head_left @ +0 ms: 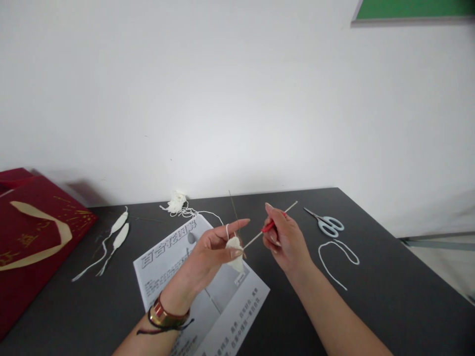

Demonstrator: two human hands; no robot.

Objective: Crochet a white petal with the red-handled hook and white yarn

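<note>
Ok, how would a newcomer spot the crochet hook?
Find the dark table, then the right hand over it, left of the scissors. That hand holds the crochet hook: a thin straight rod whose red grip sets it apart from the pale scissors.

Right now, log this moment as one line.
left hand: pinching white crocheted piece, yarn over index finger | right hand: gripping red-handled hook, one end at piece | scissors: on table

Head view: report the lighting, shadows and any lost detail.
Head view: the white wall is brightest around its middle, dimmer toward its sides; a soft shadow falls on it beside the red bag; the small print on the paper sheet is too soft to read; the pale piece in the left hand shows little surface detail.
</note>
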